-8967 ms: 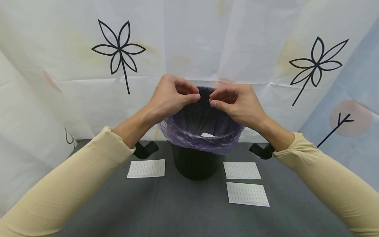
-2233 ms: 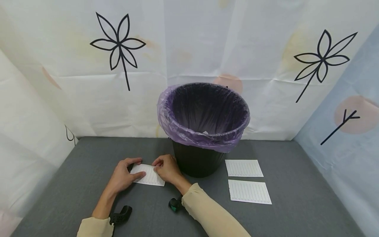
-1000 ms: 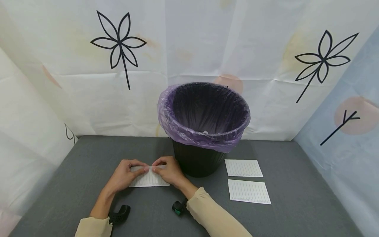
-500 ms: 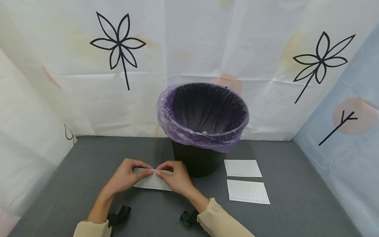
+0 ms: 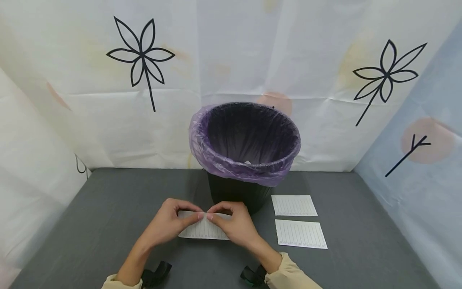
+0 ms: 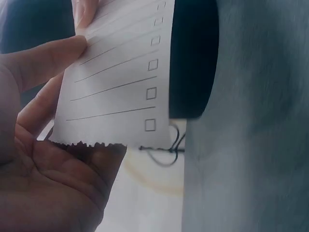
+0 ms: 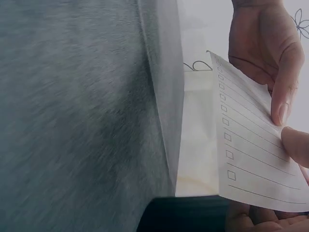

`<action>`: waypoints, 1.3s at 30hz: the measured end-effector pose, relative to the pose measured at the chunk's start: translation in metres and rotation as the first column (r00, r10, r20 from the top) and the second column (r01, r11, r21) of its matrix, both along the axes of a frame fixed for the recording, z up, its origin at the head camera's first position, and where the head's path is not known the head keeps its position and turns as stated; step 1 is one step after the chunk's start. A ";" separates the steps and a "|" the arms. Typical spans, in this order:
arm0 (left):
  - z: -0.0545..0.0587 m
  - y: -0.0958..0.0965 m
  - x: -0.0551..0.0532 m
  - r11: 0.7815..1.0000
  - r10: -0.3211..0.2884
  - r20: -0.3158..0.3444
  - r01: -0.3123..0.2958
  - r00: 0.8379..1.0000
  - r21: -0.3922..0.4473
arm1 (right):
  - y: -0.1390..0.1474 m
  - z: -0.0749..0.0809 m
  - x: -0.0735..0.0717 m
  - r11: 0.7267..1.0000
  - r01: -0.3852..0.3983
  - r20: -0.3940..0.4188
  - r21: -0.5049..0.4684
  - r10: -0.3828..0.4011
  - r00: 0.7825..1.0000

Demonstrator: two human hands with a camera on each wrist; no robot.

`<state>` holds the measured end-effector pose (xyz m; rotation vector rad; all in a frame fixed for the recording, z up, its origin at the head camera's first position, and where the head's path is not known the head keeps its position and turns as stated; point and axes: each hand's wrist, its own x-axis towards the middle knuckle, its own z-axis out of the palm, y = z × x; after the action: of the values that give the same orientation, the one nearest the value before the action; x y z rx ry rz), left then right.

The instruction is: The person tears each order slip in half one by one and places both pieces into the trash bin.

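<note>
Both hands hold one lined paper sheet [image 5: 203,228] in front of the bin, pinching its far long edge close together near the middle. My left hand [image 5: 169,222] has its thumb on the near face and fingers behind. The right hand [image 5: 238,224] mirrors it, thumb almost meeting the other thumb. In the left wrist view the sheet [image 6: 116,87] shows printed lines, small checkboxes and a ragged torn short edge. The right wrist view shows the paper [image 7: 251,145] raised off the table, with the right thumb [image 7: 295,145] beside the left one.
A black bin [image 5: 231,188] with a purple liner [image 5: 216,162] stands behind the hands; a bit of white paper [image 5: 247,162] shows inside. Two more lined sheets, an upper one [image 5: 294,205] and a lower one [image 5: 301,234], lie to its right on the dark grey table [image 5: 108,224].
Earlier both hands were over the bin with nothing visible between them. They then took the left sheet from the table, brought their pinches together and shifted right and nearer with it.
</note>
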<state>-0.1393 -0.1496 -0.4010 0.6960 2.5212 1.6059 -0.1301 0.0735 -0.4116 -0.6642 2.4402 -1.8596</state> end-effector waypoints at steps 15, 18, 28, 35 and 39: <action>-0.005 0.053 0.019 0.997 -0.019 0.048 0.015 0.999 0.074 | 0.053 -0.002 0.021 1.000 0.021 0.001 0.009 -0.021 1.000; -0.006 0.063 0.021 0.996 -0.021 0.049 0.017 0.999 0.086 | 0.062 -0.002 0.024 1.000 0.027 -0.005 0.010 -0.027 1.000; -0.010 0.081 0.027 0.994 0.022 0.055 -0.027 0.998 0.106 | 0.079 0.000 0.027 0.999 0.011 0.033 0.038 -0.012 0.999; -0.008 0.083 0.030 0.992 0.022 0.079 -0.032 0.997 0.122 | 0.081 0.003 0.027 0.999 0.002 0.040 0.049 -0.004 0.999; -0.009 0.083 0.030 0.991 0.022 0.079 -0.032 0.997 0.129 | 0.082 0.004 0.028 0.999 0.012 0.037 0.045 -0.013 0.999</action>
<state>-0.1089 -0.0664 -0.4098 0.6012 2.3997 1.7826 -0.1025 0.1552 -0.4079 -0.6076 2.4604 -1.7985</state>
